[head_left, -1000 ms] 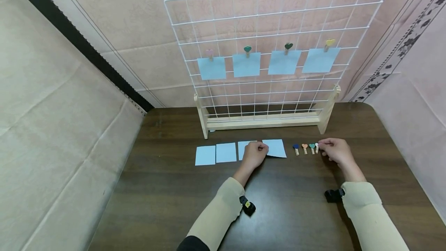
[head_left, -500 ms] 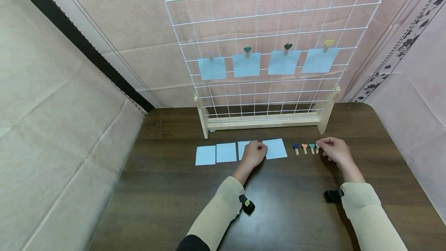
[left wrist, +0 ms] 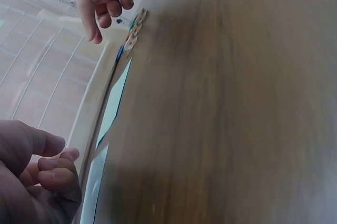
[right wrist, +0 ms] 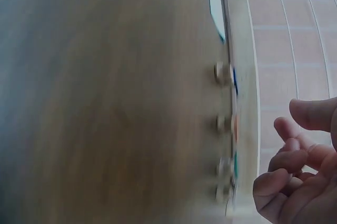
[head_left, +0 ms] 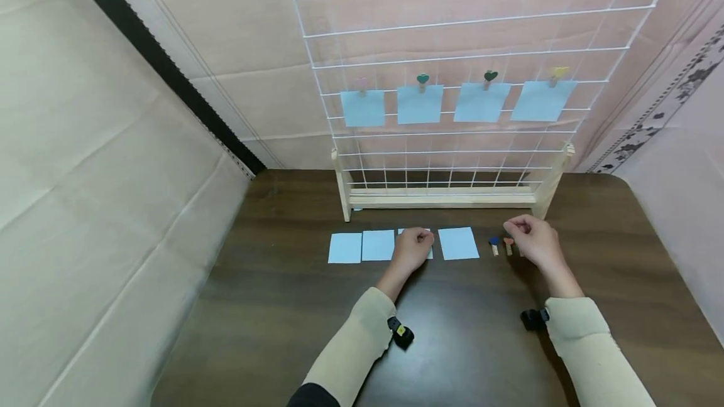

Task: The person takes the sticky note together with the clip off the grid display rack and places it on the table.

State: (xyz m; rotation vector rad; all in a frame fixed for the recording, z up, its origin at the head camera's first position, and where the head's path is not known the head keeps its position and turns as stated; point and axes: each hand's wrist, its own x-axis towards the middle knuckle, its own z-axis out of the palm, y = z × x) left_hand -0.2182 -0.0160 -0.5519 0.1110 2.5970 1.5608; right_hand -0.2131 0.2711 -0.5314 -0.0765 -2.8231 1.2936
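**Small clothespins (head_left: 494,241) and blue cards (head_left: 459,244) in a row on a table, a hand near each**

The clothespins lay side by side on the table (head_left: 452,344), just right of the cards. One had a blue top and the next an orange one; the right wrist view showed four, including a green-topped one (right wrist: 235,165) farther along. The person's right hand (head_left: 538,244) hung over that end of the row, its thumb out and its fingers loosely bent, with nothing between them.

Four square cards lay to the left, the last one slightly turned and set a little apart. The left hand (head_left: 411,249) was over the third card and hid most of it (whether it touched the paper, I could not tell). Its fingers were loosely curled, thumb near the fingertips, and no object showed in its grasp.

Both arms wore cream sleeves (head_left: 351,338), with a small black device (head_left: 401,333) at each wrist.

Behind the row stood a white wire rack (head_left: 475,20) on a pale wooden stand (head_left: 441,200). Four more blue squares (head_left: 420,105) hung across it, each under a clip (head_left: 423,79): pink, green, dark green and yellow. Pale cloth (head_left: 243,30) formed the backdrop, with a black band (head_left: 164,61) slanting down the left.
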